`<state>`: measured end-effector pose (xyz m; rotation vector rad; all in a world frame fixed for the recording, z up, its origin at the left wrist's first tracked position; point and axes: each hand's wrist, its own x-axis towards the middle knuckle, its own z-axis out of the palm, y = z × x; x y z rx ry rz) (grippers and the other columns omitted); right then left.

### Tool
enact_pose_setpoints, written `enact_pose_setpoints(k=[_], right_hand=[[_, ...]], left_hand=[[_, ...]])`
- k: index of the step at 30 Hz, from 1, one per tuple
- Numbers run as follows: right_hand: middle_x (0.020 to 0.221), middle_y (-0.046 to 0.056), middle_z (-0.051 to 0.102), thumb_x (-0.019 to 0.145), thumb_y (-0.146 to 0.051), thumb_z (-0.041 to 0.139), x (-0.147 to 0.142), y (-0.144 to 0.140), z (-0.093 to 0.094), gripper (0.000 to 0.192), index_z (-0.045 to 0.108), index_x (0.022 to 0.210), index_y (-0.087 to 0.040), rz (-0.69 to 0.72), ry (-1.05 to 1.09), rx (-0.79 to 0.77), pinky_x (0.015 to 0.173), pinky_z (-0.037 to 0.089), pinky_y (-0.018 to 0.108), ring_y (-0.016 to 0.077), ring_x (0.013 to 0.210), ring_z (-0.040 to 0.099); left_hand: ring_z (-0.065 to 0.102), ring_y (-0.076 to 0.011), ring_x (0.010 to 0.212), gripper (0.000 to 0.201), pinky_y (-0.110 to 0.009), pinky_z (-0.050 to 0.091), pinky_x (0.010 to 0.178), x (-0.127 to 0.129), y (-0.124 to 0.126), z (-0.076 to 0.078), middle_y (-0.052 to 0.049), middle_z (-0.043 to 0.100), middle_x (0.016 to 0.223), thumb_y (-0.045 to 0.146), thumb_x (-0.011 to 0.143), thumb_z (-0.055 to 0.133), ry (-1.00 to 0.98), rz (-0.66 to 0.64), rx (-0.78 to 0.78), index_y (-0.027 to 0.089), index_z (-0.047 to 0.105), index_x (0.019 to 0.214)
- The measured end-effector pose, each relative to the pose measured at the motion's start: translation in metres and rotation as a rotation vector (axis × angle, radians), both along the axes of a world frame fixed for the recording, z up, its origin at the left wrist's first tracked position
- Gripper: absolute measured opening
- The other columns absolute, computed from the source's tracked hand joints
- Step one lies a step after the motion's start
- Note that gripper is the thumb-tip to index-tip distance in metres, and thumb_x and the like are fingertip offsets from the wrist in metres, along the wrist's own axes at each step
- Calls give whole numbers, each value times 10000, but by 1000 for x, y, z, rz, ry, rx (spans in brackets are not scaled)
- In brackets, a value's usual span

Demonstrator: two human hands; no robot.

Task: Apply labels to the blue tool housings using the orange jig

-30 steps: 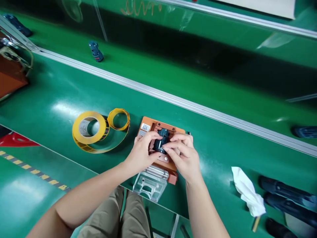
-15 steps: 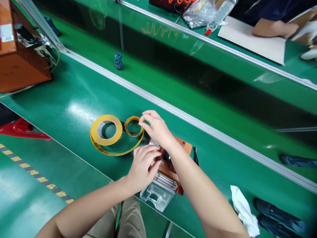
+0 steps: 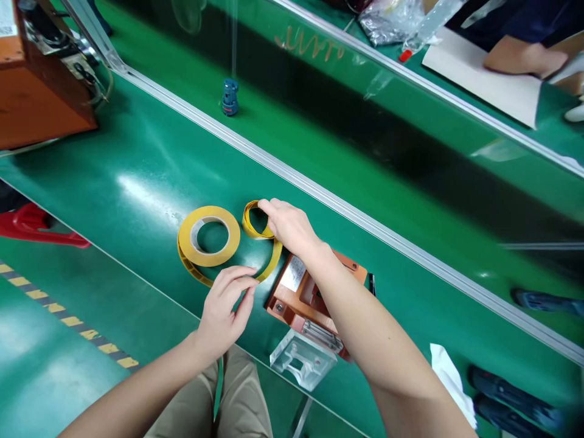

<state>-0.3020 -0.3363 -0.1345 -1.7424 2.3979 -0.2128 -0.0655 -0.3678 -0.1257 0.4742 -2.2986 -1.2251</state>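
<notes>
A yellow tape roll (image 3: 208, 236) lies flat on the green table (image 3: 137, 182), its loose strip (image 3: 269, 264) curling to the right. The left hand (image 3: 223, 307), fingers loosely open and gripping nothing, hovers just near the strip. The right hand (image 3: 289, 225) pinches the small yellow loop (image 3: 253, 222) at the strip's end. Right of these sits an orange fixture (image 3: 296, 295).
</notes>
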Motion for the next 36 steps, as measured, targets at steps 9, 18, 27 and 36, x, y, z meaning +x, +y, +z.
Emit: enact_pose_setpoints(k=[9, 18, 27, 36], right_hand=[[974, 24, 570, 929, -136, 528, -1, 16, 11, 801, 185, 1572, -469, -134, -174, -29, 703, 459, 300, 171, 738, 552], [991, 62, 694, 984, -406, 534, -7, 184, 20, 356, 637, 1271, -224, -768, -284, -561, 873, 526, 387, 211, 907, 638], [967, 73, 675, 983, -402, 518, 87, 290, -37, 292, 713, 1111, -228, -1083, -337, -609, 834, 519, 396, 220, 906, 636], [1072, 182, 571, 928, -519, 533, 82, 307, -82, 491, 652, 1231, -152, -1198, 56, -393, 877, 422, 570, 351, 1011, 506]], left_hand=[[643, -197, 1105, 249, -384, 529, 980, -17, 3, 7, -69, 671, 1168, 81, 924, 573, -63, -92, -27, 243, 639, 1102], [652, -230, 1038, 181, -380, 563, 874, 32, 50, 3, -73, 644, 1076, 221, 904, 635, -336, -337, 153, 262, 583, 1073], [699, -248, 980, 330, -409, 588, 845, 21, 61, 33, -101, 694, 1091, 472, 961, 563, -468, -580, 1075, 289, 615, 1232], [727, -244, 870, 432, -387, 598, 711, -75, 65, 42, -120, 738, 1034, 408, 910, 654, -587, -305, 1074, 214, 586, 1290]])
